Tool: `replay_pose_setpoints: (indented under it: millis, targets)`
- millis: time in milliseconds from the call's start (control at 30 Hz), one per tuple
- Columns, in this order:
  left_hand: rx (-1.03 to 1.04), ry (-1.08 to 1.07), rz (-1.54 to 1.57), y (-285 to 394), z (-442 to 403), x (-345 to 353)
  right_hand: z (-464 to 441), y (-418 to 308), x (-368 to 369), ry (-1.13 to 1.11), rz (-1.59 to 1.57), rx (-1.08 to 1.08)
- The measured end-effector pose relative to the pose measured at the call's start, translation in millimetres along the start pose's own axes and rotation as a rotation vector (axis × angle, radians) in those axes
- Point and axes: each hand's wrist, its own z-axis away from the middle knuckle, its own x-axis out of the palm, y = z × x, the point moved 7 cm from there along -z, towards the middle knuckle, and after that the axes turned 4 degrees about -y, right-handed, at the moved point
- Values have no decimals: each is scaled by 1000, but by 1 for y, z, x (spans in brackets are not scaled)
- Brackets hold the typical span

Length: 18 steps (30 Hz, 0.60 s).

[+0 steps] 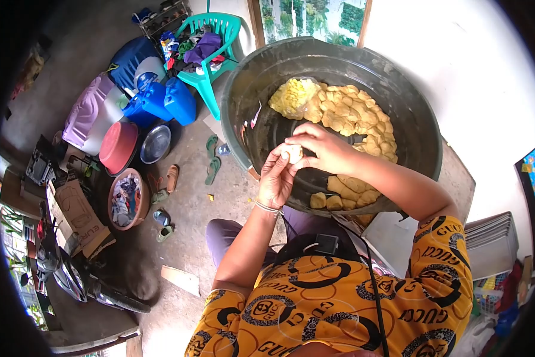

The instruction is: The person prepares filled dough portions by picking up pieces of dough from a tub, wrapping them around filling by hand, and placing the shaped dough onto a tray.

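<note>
Both of my hands meet over the near left part of a large dark round tub (422,113). My left hand (274,179) is closed around a small pale piece of dough (293,153), its thumb pressed against it. From the other side, the bent fingers of my right hand (327,150) grip the same piece. Many tan dough pieces (351,110) lie packed together along the tub's far and right side. A few more dough pieces (334,203) sit at its near edge. Against the dough rests a clear plastic bag of yellow chunks (294,97).
Left of the tub, green slippers (211,160) lie on the concrete floor. A teal chair (227,25) piled with clothes stands behind them. Farther left are blue jugs (179,101), a red basin (118,147), a tub of laundry (141,211) and a motorbike (71,273).
</note>
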Motion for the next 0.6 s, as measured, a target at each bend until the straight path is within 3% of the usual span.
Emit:
replay_pose_setpoints:
  millis: [100, 267, 467, 600]
  targets:
    - [-76, -49, -12, -2, 2, 4, 4, 12, 14, -198, 163, 113]
    - [-144, -89, -12, -2, 7, 8, 0, 29, 11, -76, -181, 183]
    - [-50, -66, -119, -3, 1, 2, 1, 11, 6, 6, -179, 212]
    - [-29, -67, -81, -5, 1, -4, 1, 30, 9, -60, -248, 267]
